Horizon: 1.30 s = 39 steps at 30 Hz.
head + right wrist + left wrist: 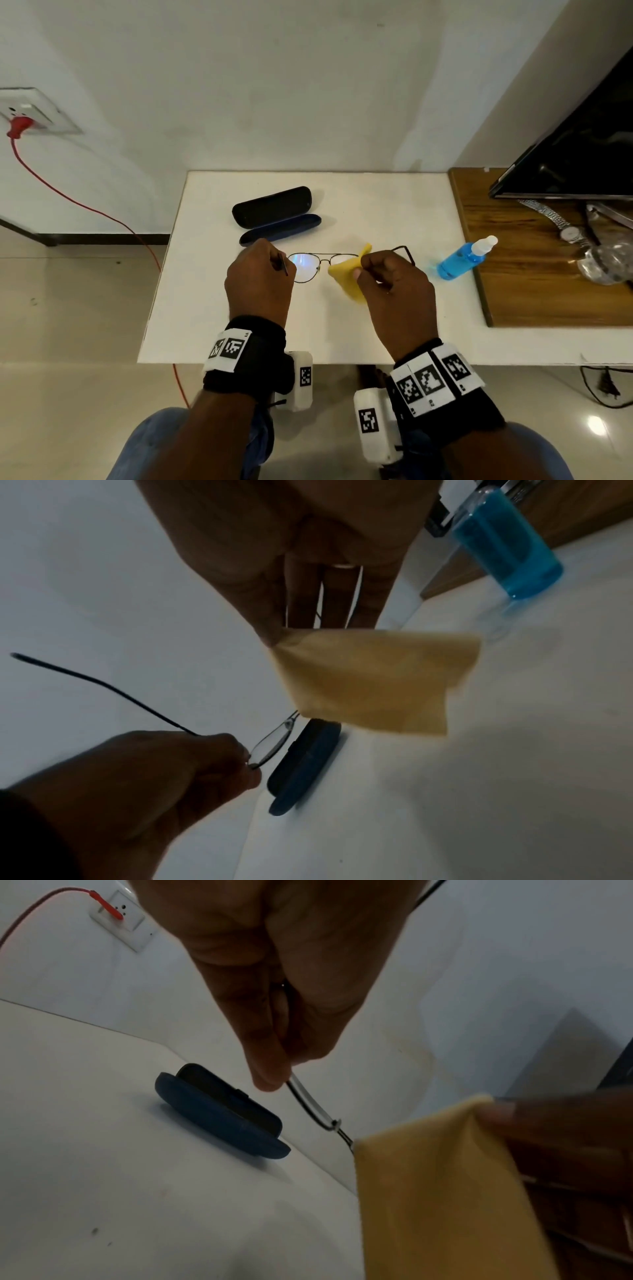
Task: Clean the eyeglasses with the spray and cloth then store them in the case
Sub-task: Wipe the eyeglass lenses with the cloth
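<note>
Right hand (pixel 394 291) pinches cloth (pixel 349 274), hiding one eyeglasses (pixel 308 267) lens.

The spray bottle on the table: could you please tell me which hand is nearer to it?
Right. The right hand, pinching the yellow cloth, is just left of the spray bottle; the left hand, holding the eyeglasses, is farther left, near the case.

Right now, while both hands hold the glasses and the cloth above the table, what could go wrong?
1. The left hand grips the glasses only at one end of the thin frame, so rubbing with the cloth might bend or twist it.
2. The spray bottle lies on its side near the right hand; a wide stroke might knock it.
3. The open case sits just behind the glasses and might get bumped.
</note>
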### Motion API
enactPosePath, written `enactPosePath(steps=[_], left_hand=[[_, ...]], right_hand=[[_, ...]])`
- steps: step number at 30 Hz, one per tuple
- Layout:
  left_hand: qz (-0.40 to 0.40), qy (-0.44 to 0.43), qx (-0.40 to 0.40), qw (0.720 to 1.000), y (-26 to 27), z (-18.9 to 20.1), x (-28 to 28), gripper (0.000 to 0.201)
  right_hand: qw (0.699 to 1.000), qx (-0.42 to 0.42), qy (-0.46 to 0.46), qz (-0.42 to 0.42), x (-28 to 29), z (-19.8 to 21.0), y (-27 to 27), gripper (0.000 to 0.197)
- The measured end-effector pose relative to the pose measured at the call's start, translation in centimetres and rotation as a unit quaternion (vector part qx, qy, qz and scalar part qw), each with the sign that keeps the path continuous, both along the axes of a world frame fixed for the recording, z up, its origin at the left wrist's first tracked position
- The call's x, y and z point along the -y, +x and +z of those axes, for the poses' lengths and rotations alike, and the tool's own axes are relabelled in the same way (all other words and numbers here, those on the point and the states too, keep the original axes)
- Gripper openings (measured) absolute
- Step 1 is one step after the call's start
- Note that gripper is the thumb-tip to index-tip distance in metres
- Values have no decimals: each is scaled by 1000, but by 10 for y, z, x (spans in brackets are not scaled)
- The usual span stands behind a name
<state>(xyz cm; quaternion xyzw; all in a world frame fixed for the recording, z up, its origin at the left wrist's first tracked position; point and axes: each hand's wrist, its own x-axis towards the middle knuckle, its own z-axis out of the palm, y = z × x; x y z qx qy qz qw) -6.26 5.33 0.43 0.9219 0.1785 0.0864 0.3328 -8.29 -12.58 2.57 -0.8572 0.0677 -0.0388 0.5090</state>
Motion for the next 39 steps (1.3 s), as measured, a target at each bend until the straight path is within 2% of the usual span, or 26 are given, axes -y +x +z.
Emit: enactPosePath(steps=[3, 6, 8, 11, 14, 18, 21, 26, 28, 31, 36, 38, 39], left_hand=[[-9, 1, 5, 1000, -1, 0, 1, 7], [-31, -2, 33, 999, -4, 4, 4, 13], [-46, -1, 40, 998, -7, 5, 5, 19], [-80, -7, 48, 996, -9, 2, 6, 12], [-83, -36, 49, 995, -10, 3, 8, 10], [-85, -53, 50, 994, -11, 3, 12, 12], [-74, -59, 33, 995, -10, 3, 15, 10], [-51, -72, 9, 996, -8, 7, 14, 10], [-42, -78, 0, 996, -8, 8, 12, 11], [-32, -81, -9, 996, -7, 9, 10, 11], [-19, -79, -22, 996, -7, 10, 10, 12], [-23, -66, -20, 997, -6, 12, 10, 12], [-24, -58, -19, 998, -6, 13, 9, 11]], right_hand=[[1000, 25, -1, -1, -2, -3, 0, 19], [988, 88, -122, -35, 1, -10, 6, 8], [977, 122, -169, -51, 2, -12, 9, 7], [981, 135, -124, -64, 4, -7, 9, 7], [990, 108, -70, -61, 7, -7, 9, 10], [996, 9, -81, -27, 10, -19, 12, 38], [995, 4, -98, -5, 11, -17, 8, 46], [980, 104, -166, 28, 9, -7, -1, 28], [971, 97, -210, 69, 9, -11, -2, 25], [956, 103, -264, 75, 17, -20, -1, 23], [960, 192, -197, 51, 15, -13, -7, 16], [970, 155, -188, 11, 10, -8, -9, 2], [980, 92, -177, -15, 8, -7, -8, 8]])
